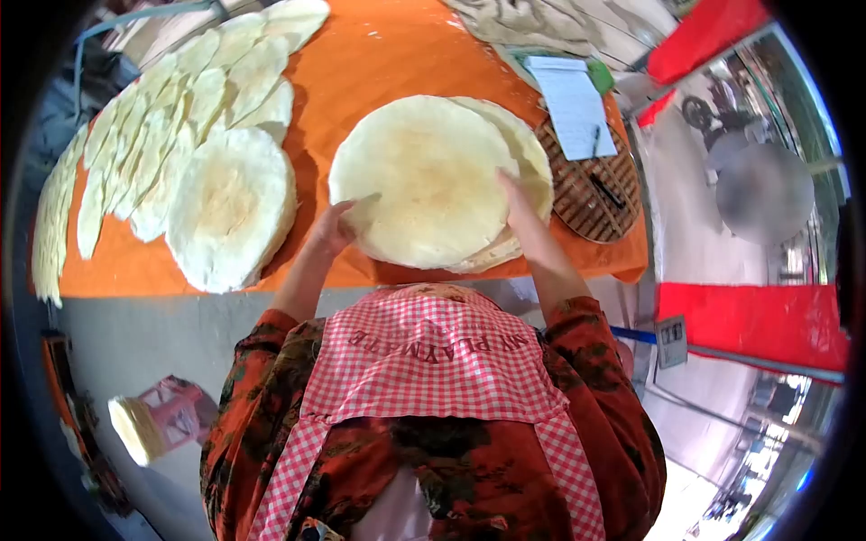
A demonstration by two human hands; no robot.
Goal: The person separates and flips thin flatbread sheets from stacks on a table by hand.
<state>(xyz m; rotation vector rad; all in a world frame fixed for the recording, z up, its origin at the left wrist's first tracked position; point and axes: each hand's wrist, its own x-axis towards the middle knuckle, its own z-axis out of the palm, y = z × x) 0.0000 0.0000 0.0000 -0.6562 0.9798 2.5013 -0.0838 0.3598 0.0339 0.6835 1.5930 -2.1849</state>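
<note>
Centrally, we see a pale round flatbread (424, 180) at the near part of an orange-covered table (347, 63). Our left hand (336, 229) and right hand (516, 200) grasp its opposite edges, thumbs on top; the fingers beneath are hidden, so we cannot tell whether they also hold a lower layer. Under it, more flatbreads (521, 149) stick out at the right, so this pile is not yet lined up. To the left stands a thick stack (225, 207), already gathered; beyond it many overlapping flatbreads (176, 122) lie spread out, still unstacked. We judge the work as partway along, with plenty left loose. Just right of our pile, a notepad (566, 99) partly covers a round slatted board (586, 198). Lower left, a pink stool (177, 410) stands on the grey floor (244, 329).
</note>
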